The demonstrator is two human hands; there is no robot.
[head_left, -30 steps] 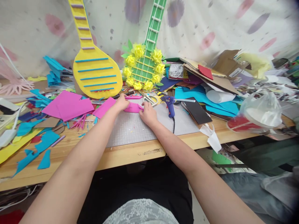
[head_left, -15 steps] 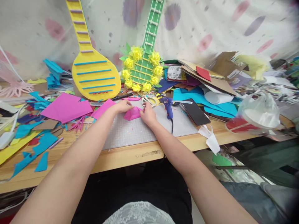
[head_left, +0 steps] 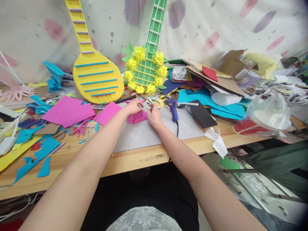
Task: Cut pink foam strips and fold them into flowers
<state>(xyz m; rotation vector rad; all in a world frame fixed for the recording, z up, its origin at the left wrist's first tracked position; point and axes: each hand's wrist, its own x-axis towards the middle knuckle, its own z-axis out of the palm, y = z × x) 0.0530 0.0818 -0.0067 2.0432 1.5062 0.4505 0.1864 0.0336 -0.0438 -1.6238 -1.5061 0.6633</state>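
Folded magenta paper (head_left: 137,118) stands in a low, creased shape on the grey cutting mat (head_left: 144,139). At its upper left, my left hand (head_left: 133,107) has bent fingers closed at its far edge; the fingertips are partly hidden. My right hand (head_left: 154,116) pinches at the right end of the paper, thumb and fingers together. Scissors (head_left: 155,103) with pale handles lie just behind my right fingers. A blue hot glue gun (head_left: 173,110) with a glue stick in it rests to the right of that hand.
A yellow paper guitar (head_left: 98,75) and a green one (head_left: 152,48) with yellow flowers lean at the back. Magenta sheets (head_left: 68,110) and blue scraps lie left. A black phone (head_left: 202,115), white tissue (head_left: 218,142), bagged cup (head_left: 262,117) and cardboard (head_left: 216,78) are right.
My left hand has shifted right and slightly up, nearer to my right hand. The magenta paper's raised peak has folded down into a lower shape. The view has moved slightly.
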